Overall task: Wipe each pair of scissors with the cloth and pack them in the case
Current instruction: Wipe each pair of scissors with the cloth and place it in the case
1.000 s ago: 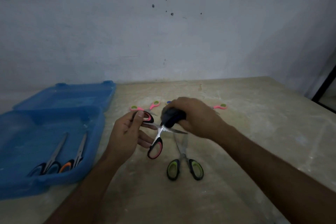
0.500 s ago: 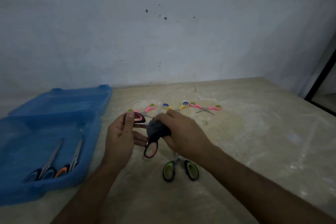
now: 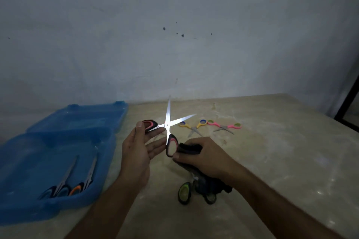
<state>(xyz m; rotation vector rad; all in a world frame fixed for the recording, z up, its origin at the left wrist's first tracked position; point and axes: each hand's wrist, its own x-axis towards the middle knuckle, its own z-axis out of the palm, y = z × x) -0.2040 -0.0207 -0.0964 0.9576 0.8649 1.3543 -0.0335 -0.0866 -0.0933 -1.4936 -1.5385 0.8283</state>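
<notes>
Tabletop (image 3: 272,161) right of both hands lies bare; left hand (image 3: 138,153) grasps splayed scissors (image 3: 167,128), right (image 3: 202,158) clutches cloth (image 3: 189,149).

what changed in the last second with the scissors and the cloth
The right hand drew the dark cloth off the blades down to the lower handle, so both blades of the pink-and-black scissors now show, spread open. The left hand still holds the upper handle. The two pairs in the blue case stayed put.

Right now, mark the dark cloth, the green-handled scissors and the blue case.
dark cloth (image 3: 189,149), head view, on the bunched fold gripped in the right hand.
green-handled scissors (image 3: 184,192), head view, on the left green handle loop.
blue case (image 3: 58,209), head view, on the near front wall.
</notes>
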